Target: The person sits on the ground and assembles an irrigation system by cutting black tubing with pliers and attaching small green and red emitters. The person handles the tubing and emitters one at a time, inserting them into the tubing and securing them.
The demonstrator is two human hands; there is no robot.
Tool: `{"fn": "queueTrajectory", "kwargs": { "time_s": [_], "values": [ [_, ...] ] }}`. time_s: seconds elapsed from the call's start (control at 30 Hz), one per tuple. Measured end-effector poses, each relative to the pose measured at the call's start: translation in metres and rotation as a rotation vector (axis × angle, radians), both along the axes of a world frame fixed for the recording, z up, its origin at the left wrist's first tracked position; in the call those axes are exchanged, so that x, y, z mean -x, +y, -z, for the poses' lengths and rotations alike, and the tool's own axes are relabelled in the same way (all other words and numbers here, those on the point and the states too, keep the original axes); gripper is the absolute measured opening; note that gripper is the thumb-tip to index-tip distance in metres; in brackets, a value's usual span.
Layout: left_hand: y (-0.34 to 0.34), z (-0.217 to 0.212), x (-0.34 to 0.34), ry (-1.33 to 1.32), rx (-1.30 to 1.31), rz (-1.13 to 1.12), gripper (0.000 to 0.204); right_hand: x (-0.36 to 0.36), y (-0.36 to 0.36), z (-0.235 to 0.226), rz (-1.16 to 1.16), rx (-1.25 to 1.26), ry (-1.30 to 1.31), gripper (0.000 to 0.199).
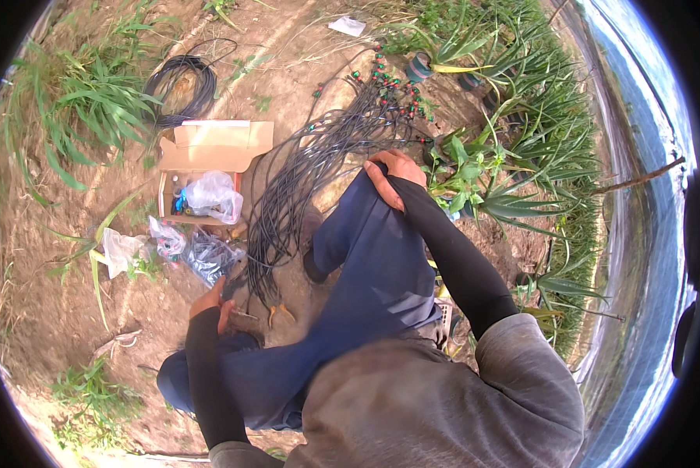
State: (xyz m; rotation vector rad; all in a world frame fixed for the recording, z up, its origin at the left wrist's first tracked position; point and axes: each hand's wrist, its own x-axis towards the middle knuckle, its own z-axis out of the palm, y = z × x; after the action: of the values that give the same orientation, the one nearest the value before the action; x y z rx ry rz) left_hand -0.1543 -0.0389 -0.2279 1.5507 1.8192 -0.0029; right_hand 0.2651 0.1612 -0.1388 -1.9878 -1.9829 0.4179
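- Many thin black tubes [303, 179] lie in one long bundle on the bare ground [46, 312], fanned from near the person's left knee up toward the plants; the far ends carry small red and green fittings [381, 78], so a good share looks already fitted, as far as I can judge.
- Near ends of the bundle gather by the left hand [210, 300], which sits low beside the thigh with fingers curled narrow, touching or pinching something thin; what exactly it holds I cannot tell.
- Right hand [393, 175] rests on the raised right knee, fingers bent loosely over the blue trouser cloth, holding no tool or tube.
- Orange-handled pliers [280, 313] lie on the ground just beside the left hand, not held.
- An open cardboard box [213, 148] with a clear plastic bag [213, 195] inside stands near the bundle; more small bags [186, 249] of dark parts lie in front of it, so parts seem to remain unused.
- A second coil of black hose [182, 86] lies well apart, at the top left, apparently untouched.
- Hard to make out: the contents of the bags, how many tube ends lack fittings, and the fingertips of the left hand, partly hidden by the sleeve and leg. The person's body covers the ground beneath, and the picture bends strongly toward its rim.
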Motion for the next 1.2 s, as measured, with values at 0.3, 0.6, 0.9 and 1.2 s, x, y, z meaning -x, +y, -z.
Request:
{"fn": "queueTrajectory", "kwargs": {
  "time_s": [0.3,0.6,0.9,1.2],
  "values": [
    [-0.001,0.004,0.002,-0.001,-0.028,0.008,0.063,0.002,0.000,0.002,-0.003,-0.018,-0.006,0.032],
    [0.001,-0.002,0.000,-0.002,-0.013,-0.001,0.063,0.001,-0.001,0.001,-0.002,0.003,-0.010,0.035],
    [0.002,-0.006,-0.002,-0.001,-0.027,0.011,0.063,0.000,-0.002,0.000,-0.009,0.002,-0.014,0.036],
    [0.002,-0.003,-0.001,-0.001,-0.002,-0.007,0.064,-0.001,-0.001,0.004,0.000,-0.032,0.003,0.033]
  ]
}}
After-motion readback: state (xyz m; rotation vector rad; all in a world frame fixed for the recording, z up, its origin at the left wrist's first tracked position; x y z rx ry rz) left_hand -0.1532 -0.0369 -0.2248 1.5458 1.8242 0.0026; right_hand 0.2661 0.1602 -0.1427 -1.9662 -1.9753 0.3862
